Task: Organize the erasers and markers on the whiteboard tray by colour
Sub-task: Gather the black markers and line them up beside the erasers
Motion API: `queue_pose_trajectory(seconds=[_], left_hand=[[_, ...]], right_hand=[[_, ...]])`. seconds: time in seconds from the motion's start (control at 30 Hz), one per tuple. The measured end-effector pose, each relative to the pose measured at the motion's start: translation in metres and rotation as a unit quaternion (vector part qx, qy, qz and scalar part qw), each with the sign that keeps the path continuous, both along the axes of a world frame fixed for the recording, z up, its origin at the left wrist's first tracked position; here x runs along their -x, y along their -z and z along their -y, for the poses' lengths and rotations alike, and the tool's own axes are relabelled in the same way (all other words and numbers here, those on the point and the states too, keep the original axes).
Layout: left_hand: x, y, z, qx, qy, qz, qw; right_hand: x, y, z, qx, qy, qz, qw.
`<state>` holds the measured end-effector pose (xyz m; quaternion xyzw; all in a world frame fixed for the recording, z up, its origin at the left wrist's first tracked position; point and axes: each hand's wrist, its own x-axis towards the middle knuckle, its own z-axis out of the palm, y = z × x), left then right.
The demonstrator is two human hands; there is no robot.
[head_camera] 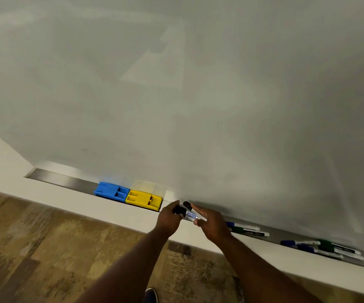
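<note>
A blue eraser (111, 191) and a yellow eraser (142, 200) sit side by side, touching, in the metal whiteboard tray (63, 179). Just right of the yellow eraser, both hands meet over the tray on two black-capped markers (191, 212). My left hand (169, 218) grips the black cap end. My right hand (211, 224) holds the barrels. Right of my right hand lie a blue marker (242, 225) and a green marker (249, 231). Further right is a cluster of blue and green markers (323, 248) lying in the tray.
The whiteboard (176, 84) fills the upper view, blank. A white ledge (111, 208) runs below the tray. Wood-pattern floor (45, 248) lies beneath, and a dark shoe tip (150, 295) shows at the bottom edge.
</note>
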<state>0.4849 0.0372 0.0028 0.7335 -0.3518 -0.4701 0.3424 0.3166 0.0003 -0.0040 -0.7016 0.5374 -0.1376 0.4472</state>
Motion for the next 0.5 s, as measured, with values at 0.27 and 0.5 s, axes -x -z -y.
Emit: queue_pose_trajectory(seconds=[0.27, 0.5], left_hand=[[-0.020, 0.018, 0.019, -0.022, 0.071, 0.062, 0.995], [-0.033, 0.034, 0.029, -0.013, 0.100, 0.079, 0.992]], right_hand=[[-0.017, 0.028, 0.017, 0.080, -0.078, -0.107, 0.988], [-0.032, 0.053, 0.024, 0.139, -0.129, -0.159, 0.969]])
